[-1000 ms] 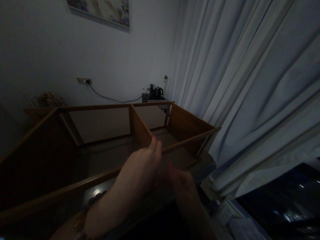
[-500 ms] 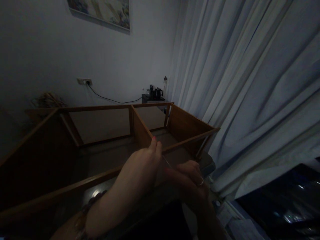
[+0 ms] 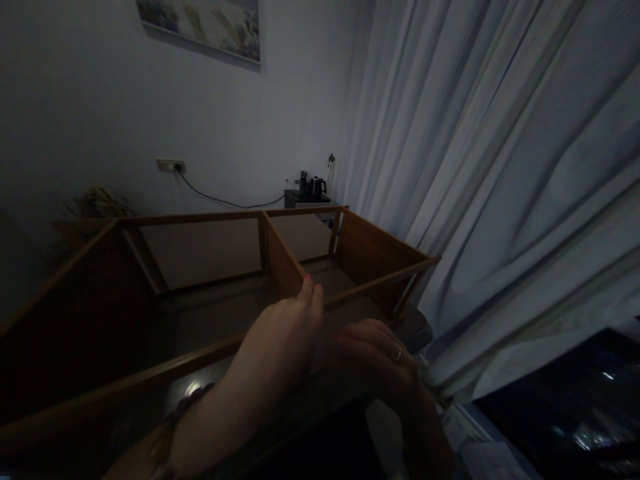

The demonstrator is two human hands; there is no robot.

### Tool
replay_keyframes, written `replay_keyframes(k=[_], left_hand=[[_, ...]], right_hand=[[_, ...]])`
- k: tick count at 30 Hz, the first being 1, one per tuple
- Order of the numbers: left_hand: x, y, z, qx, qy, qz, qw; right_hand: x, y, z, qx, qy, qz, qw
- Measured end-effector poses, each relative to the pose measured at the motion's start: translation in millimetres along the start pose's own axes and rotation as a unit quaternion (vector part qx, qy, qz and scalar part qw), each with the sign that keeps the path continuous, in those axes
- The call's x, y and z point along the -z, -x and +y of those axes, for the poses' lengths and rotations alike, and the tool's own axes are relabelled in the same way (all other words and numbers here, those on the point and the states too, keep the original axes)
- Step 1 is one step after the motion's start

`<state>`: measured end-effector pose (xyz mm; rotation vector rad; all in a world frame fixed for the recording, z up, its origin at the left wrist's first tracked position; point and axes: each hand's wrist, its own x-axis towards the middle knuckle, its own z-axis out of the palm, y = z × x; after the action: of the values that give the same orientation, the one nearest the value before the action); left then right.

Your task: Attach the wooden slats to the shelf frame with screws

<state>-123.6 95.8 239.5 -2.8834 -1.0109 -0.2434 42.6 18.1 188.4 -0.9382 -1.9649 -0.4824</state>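
Observation:
A brown wooden frame (image 3: 185, 363) with a middle divider (image 3: 284, 250) lies before me, its compartments facing up. My left hand (image 3: 280, 340) is closed around the front rail where the divider meets it, thumb tip up against the divider's end. Just right of it, a thin shaft (image 3: 329, 319), like that of a screwdriver or hex key, runs from the rail to my right hand (image 3: 377, 350). The right fingers are curled closed round its near end, so any handle is hidden. A ring is on one right finger. Dim light blurs the fingertips.
The frame rests on a dark surface (image 3: 417, 327). Long pale curtains (image 3: 450, 167) hang at the right, above a dark glossy panel (image 3: 575, 393). A black kettle (image 3: 317, 187) stands on a small cabinet by the far wall. A cable (image 3: 220, 200) runs to a wall socket (image 3: 171, 165).
My right hand has turned about the shaft, its fingers now folded over flatter, and less of the shaft shows. My left hand and the wooden frame stay in place.

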Motion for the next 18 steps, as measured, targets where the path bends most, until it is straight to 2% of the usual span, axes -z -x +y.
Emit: replay_keyframes(k=[4,7,9,11,13,15,18], left_hand=[[2.5,-1.1,1.7,0.013,-0.007,-0.014,1.000],[5.2,-1.1,3.3,0.026,-0.021,-0.028,0.999],[6.7,-0.5,4.0,0.030,-0.021,-0.033,0.999],[7.7,0.1,4.2,0.031,-0.013,-0.046,0.998],[7.7,0.4,3.7,0.029,-0.004,-0.056,0.998],[6.7,0.6,2.3,0.023,0.006,-0.043,0.999],[4.4,1.0,-1.0,0.013,0.010,-0.014,1.000]], right_hand=[[-8.6,-1.0,-3.2,-0.032,-0.027,0.040,0.998],[-18.8,-5.2,-9.0,-0.112,-0.095,0.087,0.985],[-25.3,-8.0,-13.7,-0.207,-0.155,0.110,0.960],[-30.3,-9.4,-18.3,-0.295,-0.219,0.128,0.921],[-33.3,-8.7,-21.5,-0.339,-0.266,0.140,0.892],[-34.7,-6.1,-22.6,-0.338,-0.255,0.147,0.894],[-34.4,-1.8,-20.8,-0.297,-0.170,0.127,0.931]])
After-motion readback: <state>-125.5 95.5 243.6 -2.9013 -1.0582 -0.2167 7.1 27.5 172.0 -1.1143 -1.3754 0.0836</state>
